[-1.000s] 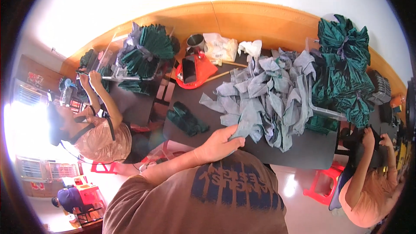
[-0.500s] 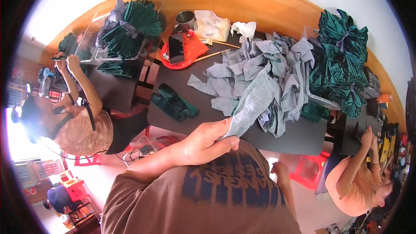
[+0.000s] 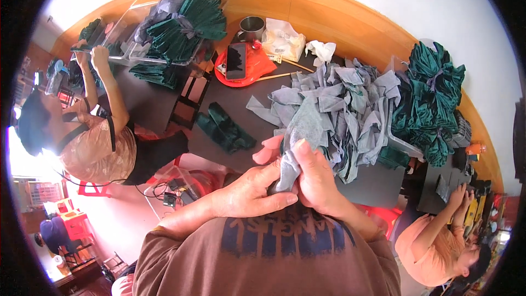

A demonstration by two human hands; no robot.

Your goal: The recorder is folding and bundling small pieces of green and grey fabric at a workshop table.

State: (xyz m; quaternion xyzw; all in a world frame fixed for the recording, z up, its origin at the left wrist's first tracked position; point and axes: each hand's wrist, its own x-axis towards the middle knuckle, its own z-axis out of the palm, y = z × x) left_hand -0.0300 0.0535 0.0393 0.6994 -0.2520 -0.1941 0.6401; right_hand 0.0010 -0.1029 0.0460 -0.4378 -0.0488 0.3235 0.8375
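Fabric strip (image 3: pixel 304 126): pale grey, mottled, creased, in front of fabric pile (image 3: pixel 366 112)
Left hand (image 3: pixel 256 187): fingers gripping strip
Right hand (image 3: pixel 319 185): fingers gripping strip

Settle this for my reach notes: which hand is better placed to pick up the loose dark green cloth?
Probably the left hand: the dark green cloth lies beyond it, toward its side, whereas the right hand is across the grey strip, which both hold.

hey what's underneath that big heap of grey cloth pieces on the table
The grey heap rests on the dark tabletop, visible along its near edge. Anything under its middle is covered, and the held cloth piece hides part of its near side.
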